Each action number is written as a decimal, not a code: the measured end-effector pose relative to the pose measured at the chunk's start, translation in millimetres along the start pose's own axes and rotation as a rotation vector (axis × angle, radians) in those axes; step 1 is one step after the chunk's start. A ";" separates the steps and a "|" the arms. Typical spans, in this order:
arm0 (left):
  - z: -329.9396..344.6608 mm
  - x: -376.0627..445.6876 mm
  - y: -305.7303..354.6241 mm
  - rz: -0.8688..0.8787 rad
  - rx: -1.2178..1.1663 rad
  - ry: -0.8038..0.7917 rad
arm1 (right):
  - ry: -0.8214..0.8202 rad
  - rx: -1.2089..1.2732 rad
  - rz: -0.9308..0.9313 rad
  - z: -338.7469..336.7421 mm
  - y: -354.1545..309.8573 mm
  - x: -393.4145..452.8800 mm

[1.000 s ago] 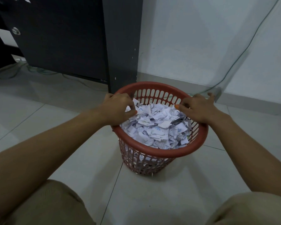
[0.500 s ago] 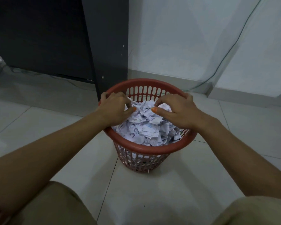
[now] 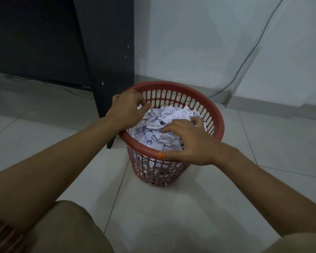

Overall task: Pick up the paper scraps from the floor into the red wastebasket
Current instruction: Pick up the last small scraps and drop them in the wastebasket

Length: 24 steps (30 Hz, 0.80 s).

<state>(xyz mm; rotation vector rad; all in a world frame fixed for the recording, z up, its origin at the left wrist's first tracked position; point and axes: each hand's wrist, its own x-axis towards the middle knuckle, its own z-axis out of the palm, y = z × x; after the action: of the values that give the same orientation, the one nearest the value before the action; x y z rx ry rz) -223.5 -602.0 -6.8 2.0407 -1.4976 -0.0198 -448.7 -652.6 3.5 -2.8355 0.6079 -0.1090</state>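
Basket (image 3: 214,114): red plastic, round, slotted lattice wall, solid rolled rim. Stands upright on the tile floor (image 3: 171,216), mouth up, long axis vertical, tapering toward the base. Position: frame centre, just beside the foot of a dark cabinet panel (image 3: 109,61) at its 9 o'clock; white wall (image 3: 199,42) at 12 o'clock.

Scraps (image 3: 159,128): white torn paper with bits of dark print, crumpled, heaped to about rim level inside the basket. More white pieces show through the lattice lower down. No common orientation; pieces lie every way.

Left hand (image 3: 127,111): at the basket's 10 o'clock, over the rim, fingers curled down with the fingertips bunched at the edge of the heap. Whether they pinch a scrap: cannot tell.

Right hand (image 3: 192,145): at 5 o'clock, palm down, fingers spread and only loosely bent, resting on top of the scraps. Thumb lies along the outside of the near rim, orange-tinted nail showing. Not closed round anything.

Both forearms bare, reaching in from 7 and 4 o'clock. Khaki-clad knees (image 3: 66,230) at the bottom edge. A thin green cable (image 3: 248,55) runs down the wall at 1 o'clock.
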 end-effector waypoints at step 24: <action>28.8 47.1 48.5 0.078 0.165 -0.062 | 0.155 -0.016 -0.175 -27.2 114.5 38.4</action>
<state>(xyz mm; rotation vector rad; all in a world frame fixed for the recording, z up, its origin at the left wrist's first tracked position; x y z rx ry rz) -258.4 -665.0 7.9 2.1258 -1.6644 0.0746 -462.2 -775.6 2.4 -2.9101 0.3902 -0.3586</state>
